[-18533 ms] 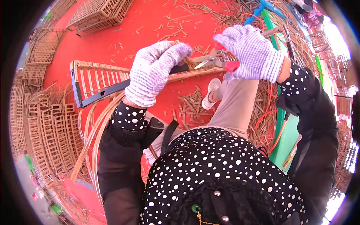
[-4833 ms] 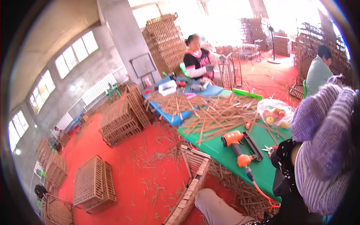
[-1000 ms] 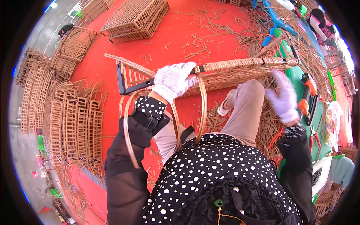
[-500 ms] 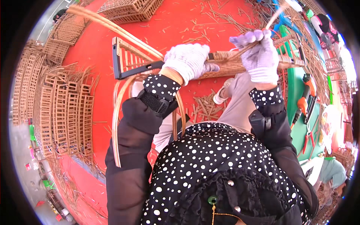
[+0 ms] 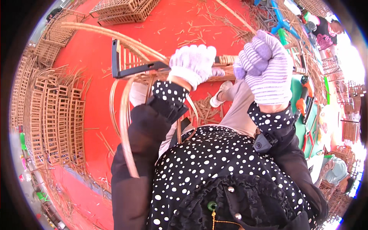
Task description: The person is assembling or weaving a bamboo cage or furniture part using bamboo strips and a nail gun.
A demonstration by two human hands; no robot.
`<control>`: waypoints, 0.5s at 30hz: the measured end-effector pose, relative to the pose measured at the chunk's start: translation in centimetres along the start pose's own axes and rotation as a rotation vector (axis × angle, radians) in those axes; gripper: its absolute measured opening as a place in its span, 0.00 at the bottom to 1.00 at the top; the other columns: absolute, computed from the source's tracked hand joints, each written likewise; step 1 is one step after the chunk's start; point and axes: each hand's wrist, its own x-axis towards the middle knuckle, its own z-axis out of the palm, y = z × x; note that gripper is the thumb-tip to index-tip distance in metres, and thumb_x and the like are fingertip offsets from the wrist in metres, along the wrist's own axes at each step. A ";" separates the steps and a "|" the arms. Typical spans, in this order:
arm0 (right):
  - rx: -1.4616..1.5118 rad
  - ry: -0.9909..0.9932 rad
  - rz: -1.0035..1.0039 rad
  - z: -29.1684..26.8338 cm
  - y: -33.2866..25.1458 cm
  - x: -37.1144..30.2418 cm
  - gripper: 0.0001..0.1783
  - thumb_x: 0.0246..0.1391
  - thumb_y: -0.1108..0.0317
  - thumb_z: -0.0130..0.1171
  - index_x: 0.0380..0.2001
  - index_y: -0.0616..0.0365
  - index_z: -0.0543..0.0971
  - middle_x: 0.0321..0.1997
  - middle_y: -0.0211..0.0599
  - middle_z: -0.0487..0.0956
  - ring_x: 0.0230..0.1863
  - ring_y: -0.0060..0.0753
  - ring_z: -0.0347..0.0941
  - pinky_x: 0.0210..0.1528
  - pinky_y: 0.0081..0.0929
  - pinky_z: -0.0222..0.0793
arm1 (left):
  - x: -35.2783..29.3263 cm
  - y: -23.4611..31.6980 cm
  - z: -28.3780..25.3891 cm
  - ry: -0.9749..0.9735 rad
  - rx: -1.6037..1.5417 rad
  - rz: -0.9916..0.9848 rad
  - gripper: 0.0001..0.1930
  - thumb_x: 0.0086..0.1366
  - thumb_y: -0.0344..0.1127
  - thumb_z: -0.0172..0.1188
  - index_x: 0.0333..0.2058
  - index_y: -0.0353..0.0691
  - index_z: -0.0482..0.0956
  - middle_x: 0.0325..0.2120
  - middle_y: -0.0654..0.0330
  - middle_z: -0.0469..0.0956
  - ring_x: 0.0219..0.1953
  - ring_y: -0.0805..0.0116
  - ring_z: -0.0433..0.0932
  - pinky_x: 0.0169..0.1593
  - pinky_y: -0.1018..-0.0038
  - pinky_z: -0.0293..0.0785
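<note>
My left hand (image 5: 193,66), in a white-and-purple knit glove, is closed over the near edge of a half-woven rattan frame (image 5: 226,60). A black metal bar (image 5: 143,69) edges that frame on the left. Long loose rattan strips (image 5: 111,33) run from beside this hand to the upper left, and others (image 5: 125,126) hang over my left forearm. My right hand (image 5: 266,69), gloved alike, is a fist raised in front of the frame's right part. Out of its top a thin rattan strip (image 5: 235,16) slants up and left. The fist hides part of the weaving.
Stacked rattan racks (image 5: 57,122) stand at the left, another (image 5: 124,11) at the top. Cut scraps (image 5: 209,109) litter the red floor (image 5: 97,115). An orange-handled tool (image 5: 303,103) and red-handled pliers (image 5: 308,138) lie at the right. Two people (image 5: 326,34) are at the right.
My right hand has gone from loosely spread fingers to a fist and come nearer. Its strip now points up and left instead of right. My left hand keeps its hold.
</note>
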 end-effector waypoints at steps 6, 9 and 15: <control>0.012 -0.020 0.023 -0.5 -0.1 -1.3 0.24 0.58 0.61 0.40 0.07 0.44 0.56 0.05 0.21 0.51 0.07 0.23 0.46 0.17 0.29 0.56 | -0.6 0.2 2.0 0.217 0.033 0.028 0.28 0.46 0.63 0.56 0.32 0.43 0.70 0.27 0.59 0.74 0.32 0.63 0.75 0.35 0.66 0.71; -0.042 0.046 -0.034 0.3 -0.3 -2.4 0.24 0.59 0.62 0.37 0.07 0.44 0.56 0.05 0.23 0.51 0.06 0.23 0.46 0.15 0.29 0.56 | -1.3 0.7 2.3 0.264 0.043 0.033 0.31 0.45 0.68 0.54 0.28 0.42 0.71 0.24 0.59 0.74 0.30 0.63 0.75 0.32 0.67 0.70; -0.217 0.102 -0.052 1.8 -0.9 -3.0 0.25 0.58 0.62 0.39 0.07 0.44 0.55 0.04 0.23 0.50 0.06 0.23 0.46 0.14 0.28 0.54 | -1.9 1.5 3.0 0.341 -0.007 0.068 0.28 0.45 0.65 0.56 0.28 0.43 0.73 0.23 0.61 0.73 0.29 0.64 0.75 0.32 0.67 0.70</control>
